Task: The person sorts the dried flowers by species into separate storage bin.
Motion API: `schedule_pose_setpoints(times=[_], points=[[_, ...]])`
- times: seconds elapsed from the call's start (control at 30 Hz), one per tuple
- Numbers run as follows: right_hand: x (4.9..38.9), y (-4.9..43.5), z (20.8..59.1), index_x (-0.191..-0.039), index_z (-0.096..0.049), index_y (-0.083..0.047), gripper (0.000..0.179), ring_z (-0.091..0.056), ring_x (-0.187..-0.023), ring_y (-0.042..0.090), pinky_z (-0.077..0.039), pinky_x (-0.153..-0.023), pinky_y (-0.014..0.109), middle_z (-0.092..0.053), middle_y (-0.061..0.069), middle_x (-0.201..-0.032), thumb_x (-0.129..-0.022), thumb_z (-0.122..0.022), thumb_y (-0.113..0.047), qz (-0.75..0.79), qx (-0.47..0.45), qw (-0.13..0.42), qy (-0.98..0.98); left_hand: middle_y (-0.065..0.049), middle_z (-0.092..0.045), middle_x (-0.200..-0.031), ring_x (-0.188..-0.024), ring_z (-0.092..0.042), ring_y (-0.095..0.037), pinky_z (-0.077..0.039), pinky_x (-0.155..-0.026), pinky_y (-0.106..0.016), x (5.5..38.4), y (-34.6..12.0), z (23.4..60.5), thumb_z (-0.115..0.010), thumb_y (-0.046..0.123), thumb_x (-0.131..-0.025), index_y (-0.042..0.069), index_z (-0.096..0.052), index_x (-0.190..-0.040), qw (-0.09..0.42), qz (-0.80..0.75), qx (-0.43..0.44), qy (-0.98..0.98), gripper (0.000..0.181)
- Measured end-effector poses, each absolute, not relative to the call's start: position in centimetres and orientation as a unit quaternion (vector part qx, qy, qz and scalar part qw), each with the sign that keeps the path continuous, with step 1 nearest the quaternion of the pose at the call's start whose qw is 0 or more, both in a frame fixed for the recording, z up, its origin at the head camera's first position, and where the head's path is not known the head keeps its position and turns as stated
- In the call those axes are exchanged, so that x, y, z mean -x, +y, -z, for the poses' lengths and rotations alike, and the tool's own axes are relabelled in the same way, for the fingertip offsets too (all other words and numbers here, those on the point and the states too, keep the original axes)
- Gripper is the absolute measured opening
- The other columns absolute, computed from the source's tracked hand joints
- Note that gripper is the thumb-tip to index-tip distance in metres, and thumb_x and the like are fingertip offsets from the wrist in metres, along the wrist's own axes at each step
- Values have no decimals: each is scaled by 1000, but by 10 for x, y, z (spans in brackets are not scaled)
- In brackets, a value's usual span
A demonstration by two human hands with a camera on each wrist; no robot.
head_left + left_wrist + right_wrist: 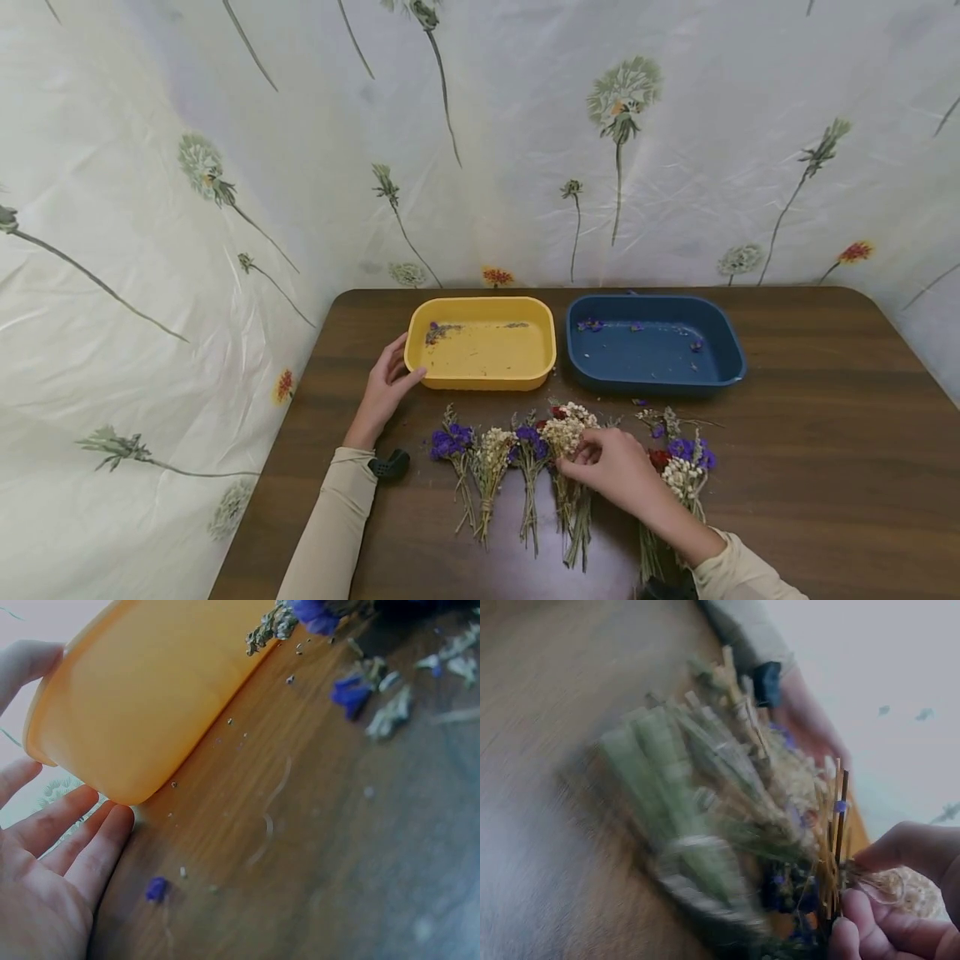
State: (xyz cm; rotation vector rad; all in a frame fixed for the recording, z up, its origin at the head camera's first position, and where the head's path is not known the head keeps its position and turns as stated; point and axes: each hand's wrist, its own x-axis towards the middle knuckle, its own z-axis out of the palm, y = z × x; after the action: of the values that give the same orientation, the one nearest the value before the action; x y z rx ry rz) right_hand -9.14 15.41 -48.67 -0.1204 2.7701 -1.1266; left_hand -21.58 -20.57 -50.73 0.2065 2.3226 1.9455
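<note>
My right hand [611, 467] pinches a small bunch of dried cream flowers [562, 435] by its stems, above the row of bunches. In the right wrist view, its thumb and fingers meet on the thin stems [831, 840]. My left hand [382, 392] touches the left end of the yellow tray [480, 383], with its fingers fairly straight along the outer wall. Purple [452, 442], cream [492, 458] and other purple flower bunches [531, 446] lie in the row, stems toward me. Another mixed bunch [684, 475] lies partly under my right forearm.
A blue tray [652, 383] stands right of the yellow one; both hold a few flower crumbs. Loose sprigs [671, 421] lie in front of the blue tray. A patterned curtain [510, 150] hangs behind the brown table [825, 417]. Petal bits [156, 889] dot the wood.
</note>
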Motion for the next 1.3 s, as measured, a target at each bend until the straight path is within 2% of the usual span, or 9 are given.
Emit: schedule_pose_setpoints(times=[0.17, 0.27, 0.4, 0.6, 0.77, 0.93, 1.07, 1.17, 1.3], points=[[93, 161, 481, -92, -74, -2, 29, -66, -68, 10, -54, -62, 25, -74, 2, -80, -84, -84, -29, 433, 47, 116, 893, -20, -46, -157, -143, -48, -37, -50, -99, -16, 223, -209, 520, -71, 16, -99, 16, -33, -162, 54, -643, -63, 761, 74], [95, 163, 478, -88, -69, -2, 34, -63, -63, 11, -52, -57, 26, -73, 3, -76, -83, -84, -32, 445, 33, 138, 884, -17, -47, -157, -142, -49, -35, -50, -100, -17, 229, -211, 533, -71, 17, -99, 21, -34, -162, 46, -644, -63, 761, 73], [96, 166, 477, -78, -57, -9, 38, -55, -55, 15, -46, -50, 27, -68, 1, -65, -84, -83, -36, 455, 11, 166, 875, -14, -50, -155, -140, -51, -33, -51, -101, -19, 227, -210, 535, -73, 23, -98, 25, -37, -160, 32, -643, -68, 762, 72], [98, 170, 482, -84, -67, -7, 29, -59, -54, 16, -47, -51, 28, -70, 4, -64, -87, -81, -34, 507, 25, 196, 839, -13, -53, -152, -139, -53, -32, -52, -102, -20, 228, -210, 539, -73, 23, -98, 27, -39, -159, 19, -634, -70, 770, 70], [99, 173, 483, -85, -67, -4, 29, -43, -46, 8, -40, -47, 22, -69, 3, -66, -89, -79, -29, 555, 25, 222, 801, -13, -54, -151, -139, -54, -32, -53, -106, -29, 228, -209, 538, -73, 23, -98, 26, -39, -159, 17, -634, -72, 770, 70], [101, 174, 482, -91, -55, -3, 32, -43, -48, 6, -40, -48, 21, -70, 0, -69, -93, -75, -27, 587, 33, 228, 776, -13, -52, -153, -141, -52, -32, -50, -112, -40, 227, -209, 537, -74, 25, -98, 28, -38, -160, 18, -630, -70, 773, 72], [101, 173, 482, -101, -57, 0, 32, -51, -52, 6, -47, -50, 23, -76, 5, -77, -93, -76, -24, 599, 32, 235, 765, -13, -52, -153, -141, -52, -33, -50, -112, -42, 227, -210, 538, -74, 25, -97, 28, -38, -160, 19, -630, -69, 773, 72], [101, 173, 482, -112, -66, 4, 35, -66, -64, 9, -55, -55, 26, -80, 8, -86, -93, -77, -23, 608, 29, 242, 756, -13, -53, -152, -140, -53, -32, -51, -110, -38, 227, -209, 538, -74, 25, -97, 28, -39, -159, 16, -630, -69, 773, 72], [102, 173, 483, -113, -70, 4, 32, -76, -84, 16, -62, -64, 30, -80, 13, -96, -94, -76, -21, 623, 34, 261, 736, -13, -54, -152, -140, -53, -33, -50, -110, -35, 227, -209, 537, -74, 24, -97, 26, -39, -159, 12, -629, -72, 774, 71]])
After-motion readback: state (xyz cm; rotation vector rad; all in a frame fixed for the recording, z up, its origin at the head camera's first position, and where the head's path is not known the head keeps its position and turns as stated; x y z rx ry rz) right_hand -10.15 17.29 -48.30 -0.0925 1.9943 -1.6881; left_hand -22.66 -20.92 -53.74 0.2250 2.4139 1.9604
